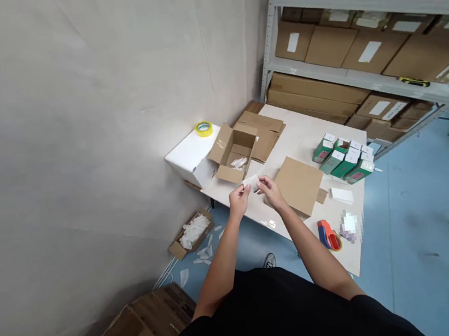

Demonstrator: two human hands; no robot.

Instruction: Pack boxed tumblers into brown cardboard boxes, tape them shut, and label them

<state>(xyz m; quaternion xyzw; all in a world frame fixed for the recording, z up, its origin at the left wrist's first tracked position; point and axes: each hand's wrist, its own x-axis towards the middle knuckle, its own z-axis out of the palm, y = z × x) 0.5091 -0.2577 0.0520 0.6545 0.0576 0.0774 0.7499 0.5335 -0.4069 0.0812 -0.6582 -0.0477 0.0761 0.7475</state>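
Over the front edge of the white table [278, 121], my left hand [238, 200] pinches one end of a small white slip [251, 181], likely paper or a label. At its other end are the closed fingers of my right hand [271, 190], which also grip it. Just beyond my hands stands an open cardboard box [228, 174] with its flaps spread and white crumpled pieces inside. A closed cardboard box [301, 182] lies to the right of my right hand, partly behind my forearm.
Several green boxes [333, 162] stand at the table's right. An orange-and-blue tape dispenser [330, 235] lies nearer me. A yellow tape roll [203, 129] rests on a white block [193, 153]. A scrap carton [194, 232] sits on the floor. Loaded shelving [360, 67] stands behind.
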